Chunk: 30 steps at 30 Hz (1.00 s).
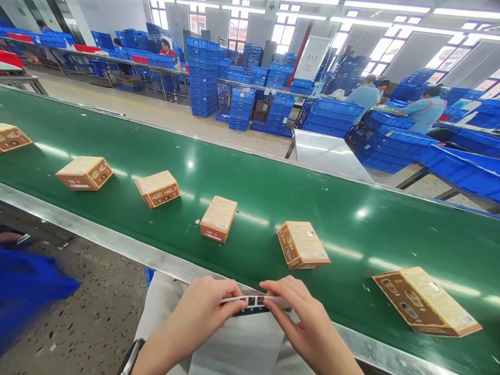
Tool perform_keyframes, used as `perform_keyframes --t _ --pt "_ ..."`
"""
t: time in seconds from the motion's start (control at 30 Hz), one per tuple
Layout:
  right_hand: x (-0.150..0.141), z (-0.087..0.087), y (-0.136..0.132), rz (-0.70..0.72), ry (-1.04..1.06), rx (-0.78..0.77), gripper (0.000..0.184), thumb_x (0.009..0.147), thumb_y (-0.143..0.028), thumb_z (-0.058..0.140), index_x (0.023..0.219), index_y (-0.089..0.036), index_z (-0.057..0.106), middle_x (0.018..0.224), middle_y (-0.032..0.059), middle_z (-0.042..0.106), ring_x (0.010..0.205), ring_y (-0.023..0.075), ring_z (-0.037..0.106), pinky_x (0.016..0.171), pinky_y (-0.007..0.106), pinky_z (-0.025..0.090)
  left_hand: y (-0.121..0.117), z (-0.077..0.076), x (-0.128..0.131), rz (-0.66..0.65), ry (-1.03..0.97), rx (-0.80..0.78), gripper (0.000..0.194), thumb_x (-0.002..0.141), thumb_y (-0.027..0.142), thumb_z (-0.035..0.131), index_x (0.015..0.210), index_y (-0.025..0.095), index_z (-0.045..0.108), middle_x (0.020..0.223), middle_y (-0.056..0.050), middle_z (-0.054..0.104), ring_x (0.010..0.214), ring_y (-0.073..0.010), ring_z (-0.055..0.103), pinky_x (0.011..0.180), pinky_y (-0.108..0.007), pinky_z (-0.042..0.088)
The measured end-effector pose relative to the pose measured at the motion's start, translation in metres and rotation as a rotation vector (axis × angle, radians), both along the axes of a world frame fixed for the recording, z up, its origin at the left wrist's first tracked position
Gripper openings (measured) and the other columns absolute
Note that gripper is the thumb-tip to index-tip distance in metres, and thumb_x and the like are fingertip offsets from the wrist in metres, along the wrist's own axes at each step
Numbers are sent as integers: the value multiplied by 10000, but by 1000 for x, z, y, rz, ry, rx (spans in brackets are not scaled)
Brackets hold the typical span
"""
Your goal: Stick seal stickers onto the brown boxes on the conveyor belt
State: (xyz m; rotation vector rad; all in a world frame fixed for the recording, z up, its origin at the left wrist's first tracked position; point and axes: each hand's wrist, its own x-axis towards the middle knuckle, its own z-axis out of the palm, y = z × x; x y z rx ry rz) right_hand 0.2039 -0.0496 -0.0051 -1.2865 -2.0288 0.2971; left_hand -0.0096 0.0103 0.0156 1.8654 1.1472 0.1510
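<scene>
Both hands meet over my lap at the near edge of the conveyor belt. A thin flat piece with white edges, a dark underside and small dark and reddish squares is held edge-on between them; I cannot make out its exact kind. My left hand pinches its left end between thumb and fingers. The right end sits in the pinch of my right hand. Beyond them on the belt lie several cardboard boxes, orange-brown and cream with printed pictures; the closest are one box ahead of my right hand and another box slightly left.
The green conveyor belt runs across with a metal rim. A box lies at the right. Behind the belt are a metal table, stacked blue crates and seated people. Blue cloth or plastic shows at lower left.
</scene>
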Motion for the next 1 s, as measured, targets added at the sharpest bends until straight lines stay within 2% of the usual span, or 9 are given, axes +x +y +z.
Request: perform_keyframes --t 0.13,0.23,0.4,0.5,0.6,0.67,0.8,0.87,1.0 --pt "-11 2 1 -49 -144 225 236 1007 -70 448 1021 -219 630 914 56 693 818 212 657 774 355 524 -2 2 -1 -4 -3 31 292 931 350 542 719 202 677 632 44 633 583 -118 495 586 -225 293" --pt "-14 2 0 -90 -130 281 243 991 -49 460 964 -222 628 956 64 701 885 231 663 831 382 508 -3 4 -2 12 -26 28 315 934 370 518 717 204 675 648 34 645 597 -129 512 577 -224 303" --pt "-5 1 -1 -26 134 -17 140 965 -155 558 913 -270 617 1081 49 707 1036 249 658 868 356 542 0 2 -6 50 -39 36 283 934 364 544 757 214 706 705 24 698 659 -149 586 607 -223 357" --pt "2 -4 20 -148 454 -223 93 981 -334 557 966 -273 624 1133 74 702 1069 255 660 875 372 561 0 -3 -10 20 -23 33 213 921 316 611 778 215 733 726 22 721 673 -149 616 618 -226 385" --pt "3 -18 61 -256 728 -341 458 913 -505 617 1289 -260 524 1243 120 661 1118 274 647 932 444 546 -3 -8 -11 -67 -107 64 109 870 238 716 768 214 746 817 11 754 798 -163 659 701 -222 460" --pt "1 -28 92 -265 797 -368 690 849 -524 679 1423 -256 406 1345 145 595 1203 287 598 989 485 506 -5 -10 -11 -137 -189 119 91 842 196 759 755 214 742 1048 -11 769 1024 -198 661 856 -251 505" --pt "-3 -36 134 -192 834 -389 902 719 -461 779 1480 -254 340 1379 143 564 1285 287 532 1008 482 487 4 -16 -10 -201 -167 340 102 836 168 764 743 193 731 1580 -47 403 1470 -340 333 1139 -468 405" --pt "-3 -34 139 -149 838 -414 909 658 -423 817 1446 -243 402 1318 129 611 1235 284 574 983 465 508 13 -20 -8 -191 -138 443 110 850 159 744 745 187 729 1631 -46 270 1515 -366 209 1186 -549 331" --pt "3 -26 129 -194 868 -416 754 641 -433 839 1311 -249 549 1291 108 637 1205 290 593 988 471 502 27 -28 -3 -201 -107 479 120 841 149 752 731 189 733 1617 -41 290 1500 -367 245 1213 -573 299"
